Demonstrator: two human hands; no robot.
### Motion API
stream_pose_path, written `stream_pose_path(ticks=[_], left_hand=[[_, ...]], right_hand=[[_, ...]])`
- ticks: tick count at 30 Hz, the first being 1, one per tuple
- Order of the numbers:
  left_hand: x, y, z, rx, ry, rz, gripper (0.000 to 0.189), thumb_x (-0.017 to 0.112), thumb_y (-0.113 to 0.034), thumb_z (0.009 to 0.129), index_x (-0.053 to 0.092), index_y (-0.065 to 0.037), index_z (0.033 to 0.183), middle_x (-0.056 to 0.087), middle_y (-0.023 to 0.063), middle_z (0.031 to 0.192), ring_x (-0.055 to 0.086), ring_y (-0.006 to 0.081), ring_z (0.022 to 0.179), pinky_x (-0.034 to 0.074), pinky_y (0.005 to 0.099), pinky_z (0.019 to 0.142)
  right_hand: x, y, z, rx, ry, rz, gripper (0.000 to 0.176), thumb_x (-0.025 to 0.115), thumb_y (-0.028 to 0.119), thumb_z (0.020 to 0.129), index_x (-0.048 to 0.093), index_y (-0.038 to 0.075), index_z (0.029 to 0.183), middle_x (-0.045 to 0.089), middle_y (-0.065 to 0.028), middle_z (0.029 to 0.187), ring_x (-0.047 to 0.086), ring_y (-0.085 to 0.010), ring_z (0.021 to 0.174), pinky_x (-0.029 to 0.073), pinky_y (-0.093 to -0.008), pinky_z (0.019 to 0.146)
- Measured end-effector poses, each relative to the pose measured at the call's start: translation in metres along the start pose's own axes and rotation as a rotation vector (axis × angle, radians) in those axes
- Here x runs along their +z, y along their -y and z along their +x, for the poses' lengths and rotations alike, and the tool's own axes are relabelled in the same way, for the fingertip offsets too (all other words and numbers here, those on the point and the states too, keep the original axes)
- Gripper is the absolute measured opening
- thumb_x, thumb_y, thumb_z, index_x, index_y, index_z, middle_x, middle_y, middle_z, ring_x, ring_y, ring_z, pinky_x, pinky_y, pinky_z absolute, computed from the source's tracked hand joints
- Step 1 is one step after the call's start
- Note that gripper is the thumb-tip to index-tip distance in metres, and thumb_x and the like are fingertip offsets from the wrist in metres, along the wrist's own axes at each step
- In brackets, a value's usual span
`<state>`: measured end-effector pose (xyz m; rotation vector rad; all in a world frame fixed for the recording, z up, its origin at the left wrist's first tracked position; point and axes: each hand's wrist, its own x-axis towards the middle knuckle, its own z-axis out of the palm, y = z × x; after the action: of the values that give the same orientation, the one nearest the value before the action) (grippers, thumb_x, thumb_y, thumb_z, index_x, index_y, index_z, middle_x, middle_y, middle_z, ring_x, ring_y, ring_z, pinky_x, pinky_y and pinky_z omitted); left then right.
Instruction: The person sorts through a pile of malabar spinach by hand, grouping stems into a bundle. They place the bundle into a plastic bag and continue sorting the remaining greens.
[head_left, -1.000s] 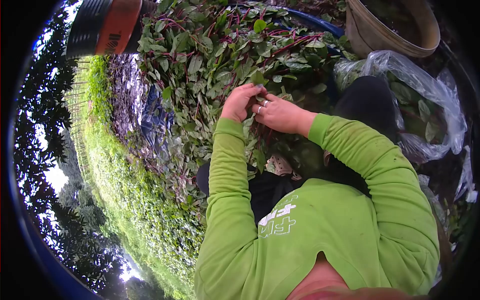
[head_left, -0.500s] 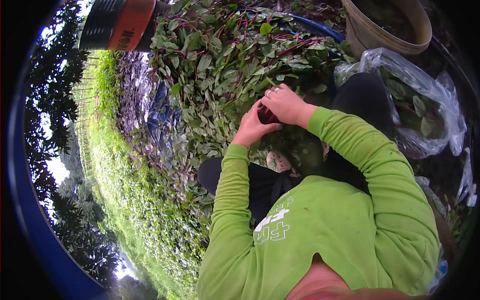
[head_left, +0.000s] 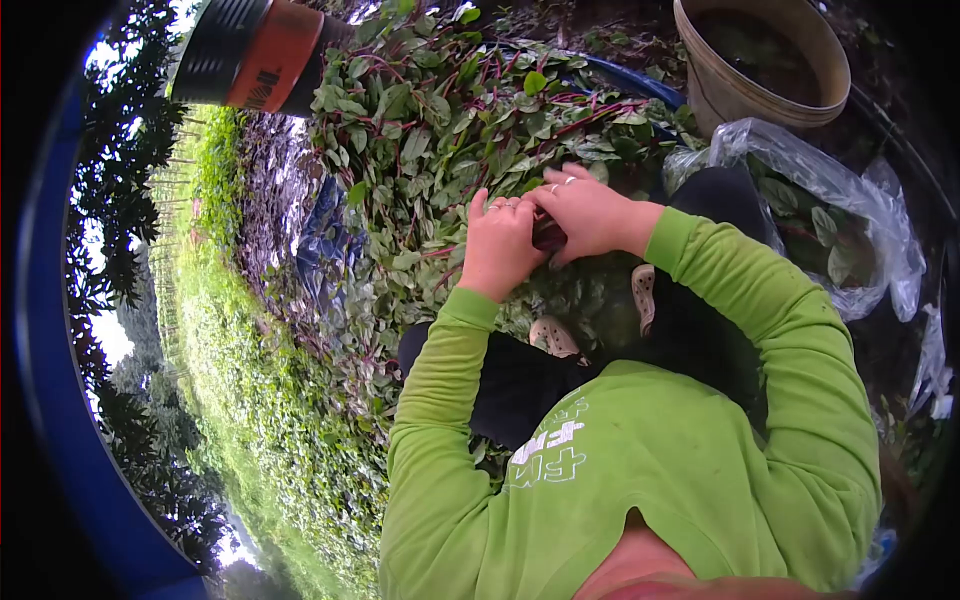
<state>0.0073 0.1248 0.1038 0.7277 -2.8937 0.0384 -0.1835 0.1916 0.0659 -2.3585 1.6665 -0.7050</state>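
Left hand (head_left: 497, 248) and right hand (head_left: 592, 215) meet at the fingers, the gap between them narrower than half a second ago; handling seemingly continues. Red-stemmed greens (head_left: 415, 145) spread beyond them; a clear bag (head_left: 905, 240) lies to their right. Something dark (head_left: 548, 236) shows between them, mostly hidden; whether they grip it, one cannot tell.
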Motion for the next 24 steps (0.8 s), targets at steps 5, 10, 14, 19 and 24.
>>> stream_pose_path(ticks=[5, 10, 14, 19, 24], left_hand=[[0.018, 0.036, 0.033, -0.19, 0.328, -0.493, 0.062, 0.09, -0.03, 0.072, 0.061, -0.001, 0.118, 0.068, 0.014, 0.11, 0.066, 0.0268, 0.107, 0.047, 0.0421, 0.104], [0.083, 0.129, 0.092, -0.642, 0.169, -1.029, 0.068, 0.087, -0.032, 0.082, 0.058, 0.003, 0.132, 0.066, 0.0158, 0.123, 0.064, 0.0254, 0.114, 0.051, 0.0382, 0.101], [0.167, 0.154, 0.125, -0.686, -0.031, -0.144, 0.072, 0.086, -0.039, 0.077, 0.058, 0.0, 0.131, 0.066, 0.0226, 0.123, 0.063, 0.0395, 0.118, 0.051, 0.0478, 0.099], [0.16, 0.168, 0.135, -0.679, -0.088, -0.305, 0.068, 0.08, -0.031, 0.078, 0.056, 0.001, 0.133, 0.068, 0.0255, 0.122, 0.065, 0.0444, 0.112, 0.052, 0.049, 0.098], [0.055, 0.18, 0.116, -0.59, -0.036, -1.236, 0.046, 0.071, -0.007, 0.093, 0.058, 0.002, 0.136, 0.071, 0.0068, 0.113, 0.067, 0.0122, 0.098, 0.054, 0.0276, 0.088]], right_hand=[[0.025, -0.02, 0.016, 0.205, 0.138, 0.136, 0.034, 0.077, 0.024, 0.077, 0.064, 0.011, 0.105, 0.072, -0.0136, 0.091, 0.072, -0.0338, 0.088, 0.057, -0.0479, 0.076], [0.037, -0.032, 0.021, 0.044, -0.061, -0.151, 0.005, 0.063, 0.015, 0.083, 0.062, 0.013, 0.088, 0.066, -0.0061, 0.078, 0.07, -0.0264, 0.078, 0.05, -0.043, 0.077], [0.041, -0.04, 0.025, -0.005, -0.227, -0.169, 0.004, 0.061, 0.016, 0.083, 0.059, 0.015, 0.08, 0.064, -0.0026, 0.076, 0.066, -0.0229, 0.085, 0.046, -0.0391, 0.085], [0.042, -0.042, 0.024, 0.038, -0.166, -0.14, 0.004, 0.061, 0.015, 0.083, 0.059, 0.014, 0.08, 0.064, -0.0022, 0.076, 0.065, -0.0229, 0.089, 0.045, -0.0392, 0.085], [0.03, -0.037, 0.027, 0.006, -0.117, -0.115, 0.003, 0.061, 0.012, 0.082, 0.059, 0.012, 0.083, 0.065, -0.0035, 0.08, 0.066, -0.0237, 0.091, 0.045, -0.0395, 0.084]])
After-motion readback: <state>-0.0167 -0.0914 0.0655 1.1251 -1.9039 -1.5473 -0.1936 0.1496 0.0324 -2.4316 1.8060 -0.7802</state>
